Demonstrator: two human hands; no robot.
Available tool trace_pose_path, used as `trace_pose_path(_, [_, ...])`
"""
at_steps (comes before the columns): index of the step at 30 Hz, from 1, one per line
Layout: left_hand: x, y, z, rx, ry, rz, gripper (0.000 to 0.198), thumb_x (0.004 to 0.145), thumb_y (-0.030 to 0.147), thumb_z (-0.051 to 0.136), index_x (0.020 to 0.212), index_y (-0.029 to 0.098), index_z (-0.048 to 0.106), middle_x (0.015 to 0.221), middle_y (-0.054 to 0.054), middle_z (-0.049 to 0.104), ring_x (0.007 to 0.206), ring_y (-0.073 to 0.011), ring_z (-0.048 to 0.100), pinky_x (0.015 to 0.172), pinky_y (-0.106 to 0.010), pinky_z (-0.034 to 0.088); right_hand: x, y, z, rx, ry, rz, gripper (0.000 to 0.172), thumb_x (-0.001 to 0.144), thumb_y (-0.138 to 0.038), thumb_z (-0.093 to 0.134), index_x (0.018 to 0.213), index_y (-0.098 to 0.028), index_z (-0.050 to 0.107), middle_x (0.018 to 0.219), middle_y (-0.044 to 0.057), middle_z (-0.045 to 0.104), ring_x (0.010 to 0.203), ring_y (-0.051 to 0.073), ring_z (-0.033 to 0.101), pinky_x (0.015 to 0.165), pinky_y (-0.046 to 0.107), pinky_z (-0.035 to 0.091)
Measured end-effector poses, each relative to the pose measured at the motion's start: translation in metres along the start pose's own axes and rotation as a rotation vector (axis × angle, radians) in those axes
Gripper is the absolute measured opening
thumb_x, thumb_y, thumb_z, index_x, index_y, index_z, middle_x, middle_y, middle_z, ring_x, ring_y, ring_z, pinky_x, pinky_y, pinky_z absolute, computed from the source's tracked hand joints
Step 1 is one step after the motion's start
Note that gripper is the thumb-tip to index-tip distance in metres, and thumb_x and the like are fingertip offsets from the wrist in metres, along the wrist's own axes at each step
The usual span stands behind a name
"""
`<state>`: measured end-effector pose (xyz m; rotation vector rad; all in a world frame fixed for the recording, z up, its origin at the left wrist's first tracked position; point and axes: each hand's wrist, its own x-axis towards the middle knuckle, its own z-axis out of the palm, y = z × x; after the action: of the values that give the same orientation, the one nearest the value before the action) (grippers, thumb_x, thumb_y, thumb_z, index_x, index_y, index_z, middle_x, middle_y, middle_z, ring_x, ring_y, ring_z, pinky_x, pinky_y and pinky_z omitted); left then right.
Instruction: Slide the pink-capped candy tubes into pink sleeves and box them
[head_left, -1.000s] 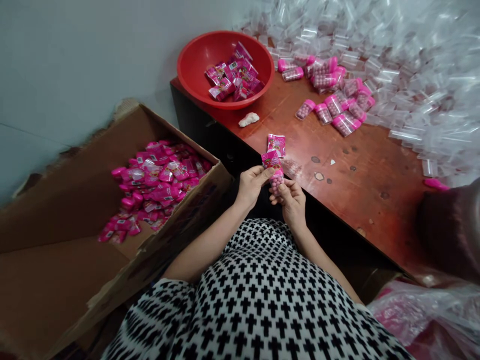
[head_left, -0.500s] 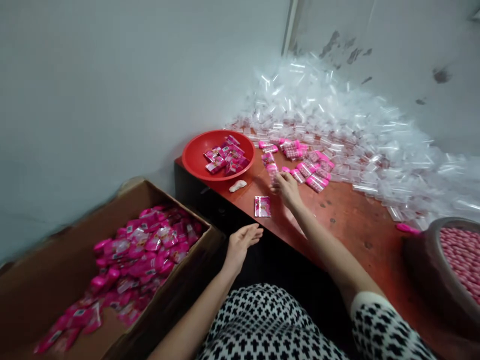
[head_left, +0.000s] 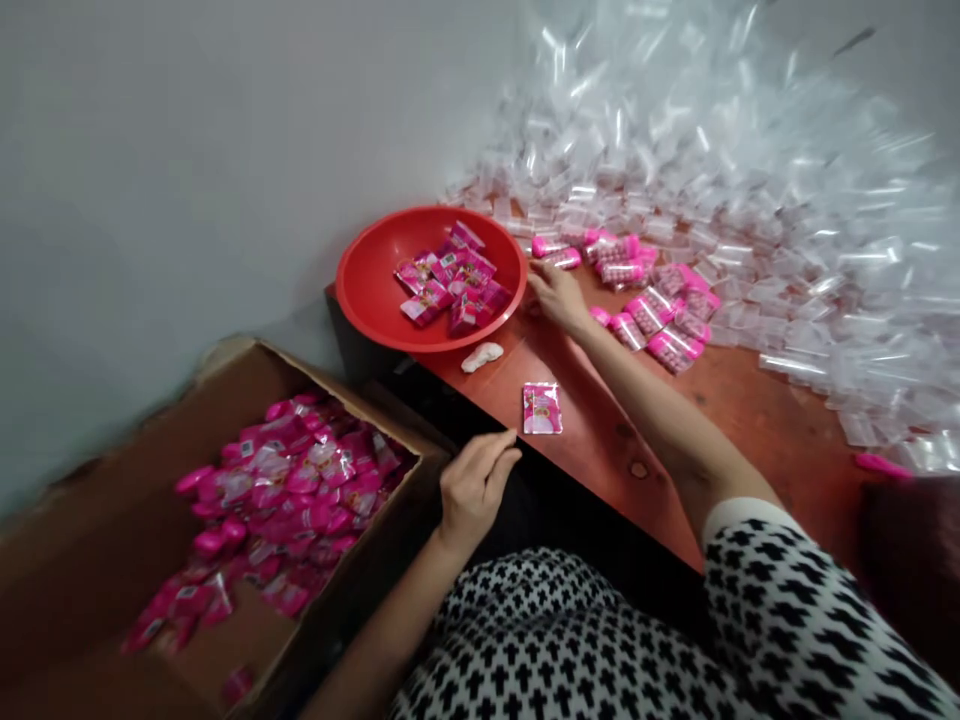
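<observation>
My right hand (head_left: 553, 296) is stretched out over the red-brown table (head_left: 750, 420), beside the rim of the red bowl (head_left: 375, 290) and near a row of pink-capped tubes of pink beads (head_left: 645, 320). Its fingers are curled, and what they hold, if anything, is hidden. My left hand (head_left: 474, 488) hangs at the table's near edge with fingers loosely bent and nothing in it. A single pink sachet (head_left: 541, 408) lies on the table just beyond my left hand.
The red bowl holds several pink sachets (head_left: 450, 280). A large heap of clear empty tubes (head_left: 712, 180) covers the back of the table. A cardboard box (head_left: 187, 640) of wrapped pink packs (head_left: 285, 500) stands at the left. A small white lump (head_left: 481, 356) lies beside the bowl.
Both hands held a pink tube together a second ago. My right hand has since reached out to the bowl and tubes; my left hand let go and stays at the table edge.
</observation>
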<state>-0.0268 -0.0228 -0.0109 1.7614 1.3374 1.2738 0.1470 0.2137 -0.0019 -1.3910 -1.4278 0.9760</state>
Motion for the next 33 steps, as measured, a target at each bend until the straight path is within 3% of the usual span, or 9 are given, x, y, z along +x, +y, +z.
trace_pose_path(2, [0.018,-0.009,0.004,0.157,0.032,0.16,0.027,0.086,0.026,0.059,0.111,0.023,0.068,0.102,-0.009,0.069,0.096,-0.019,0.065,0.088,-0.032,0.052,-0.028,0.005,-0.015,0.115,0.017,0.01,0.029,0.078,-0.029,0.064,0.105,-0.018,0.066,0.099,0.004,0.069,0.081,0.017,0.065,0.07,0.03,0.054])
trace_pose_path(5, [0.038,-0.021,0.02,0.368,-0.06,0.279,0.035,0.084,0.035,0.06,0.115,0.02,0.065,0.108,-0.011,0.066,0.112,-0.0253,0.058,0.097,-0.041,0.045,-0.085,0.003,-0.036,0.187,-0.039,0.086,0.024,0.078,-0.031,0.065,0.098,-0.017,0.067,0.084,0.004,0.07,0.058,0.012,0.062,0.052,0.025,0.051])
trace_pose_path(9, [0.045,-0.028,0.04,0.517,-0.119,0.287,0.034,0.083,0.037,0.061,0.111,0.021,0.066,0.116,-0.012,0.064,0.119,-0.0305,0.051,0.101,-0.048,0.038,-0.159,-0.01,-0.053,0.181,-0.058,0.135,0.025,0.081,-0.037,0.063,0.094,-0.016,0.067,0.07,0.001,0.068,0.056,0.012,0.063,0.05,0.023,0.05])
trace_pose_path(12, [0.043,-0.028,0.048,0.535,-0.104,0.25,0.027,0.084,0.036,0.059,0.106,0.023,0.069,0.116,-0.01,0.064,0.119,-0.029,0.051,0.103,-0.048,0.036,-0.194,-0.013,-0.058,0.162,-0.062,0.16,0.028,0.082,-0.04,0.061,0.097,-0.017,0.066,0.074,0.002,0.069,0.062,0.013,0.065,0.055,0.025,0.052])
trace_pose_path(19, [0.043,-0.022,0.047,0.542,-0.102,0.207,0.023,0.085,0.037,0.057,0.097,0.025,0.072,0.12,-0.007,0.062,0.118,-0.0253,0.05,0.101,-0.041,0.036,-0.215,-0.017,-0.052,0.115,-0.099,0.153,0.03,0.084,-0.042,0.058,0.098,-0.017,0.065,0.075,0.002,0.068,0.065,0.013,0.065,0.059,0.027,0.053])
trace_pose_path(26, [0.077,-0.038,0.02,0.782,0.06,-0.028,0.044,0.089,0.046,0.048,0.124,0.023,0.06,0.1,-0.013,0.063,0.094,-0.0276,0.054,0.081,-0.039,0.036,-0.238,-0.022,-0.045,0.108,-0.148,0.204,0.032,0.085,-0.044,0.055,0.1,-0.017,0.065,0.072,0.002,0.067,0.064,0.013,0.064,0.06,0.027,0.053])
trace_pose_path(29, [0.093,-0.052,0.019,0.836,0.061,-0.084,0.041,0.091,0.046,0.043,0.116,0.023,0.066,0.092,-0.013,0.064,0.089,-0.0277,0.054,0.078,-0.038,0.034,-0.249,-0.017,-0.042,0.135,-0.149,0.243,0.033,0.084,-0.045,0.055,0.098,-0.017,0.065,0.07,0.002,0.067,0.061,0.012,0.062,0.058,0.026,0.052])
trace_pose_path(33, [0.101,-0.059,0.02,0.801,0.083,-0.051,0.042,0.094,0.044,0.036,0.102,0.023,0.072,0.088,-0.012,0.065,0.086,-0.0264,0.055,0.076,-0.037,0.033,-0.262,-0.017,-0.038,0.172,-0.112,0.263,0.032,0.083,-0.046,0.057,0.095,-0.018,0.065,0.068,0.001,0.066,0.06,0.012,0.062,0.057,0.025,0.051])
